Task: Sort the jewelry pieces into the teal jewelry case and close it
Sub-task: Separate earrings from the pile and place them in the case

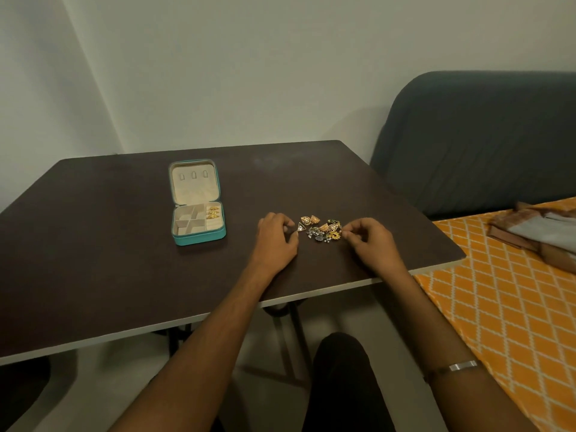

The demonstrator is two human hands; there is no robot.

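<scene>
Head view looks down on a dark brown counter (pixel 93 244) with a teal jewelry case (pixel 197 203) lying open on its left-centre part, lid folded back toward the far side and showing a cream lining with three small hooks. Its near half is split into cream compartments, and a few gold pieces (pixel 213 212) sit in the right-hand strip (the other sections look bare from this angle). To the right of the case, well apart from it, a small heap of jewelry pieces (pixel 324 230) lies on the counter: gold filigree shapes, a yellow flower-like piece and some silvery beaded ones. The left hand (pixel 276 240) rests on the counter at the left edge of the heap, fingers curled inward, fingertips pinched at a small triangular piece (pixel 300 227); whether it is lifted off the surface cannot be told. The right hand (pixel 372 240) rests at the heap's right edge, fingers curled with the tips together against the pieces there, what they grip too small to tell. A metal bangle (pixel 463 366) circles the right forearm. An orange patterned bedcover (pixel 505 307) lies to the right
</scene>
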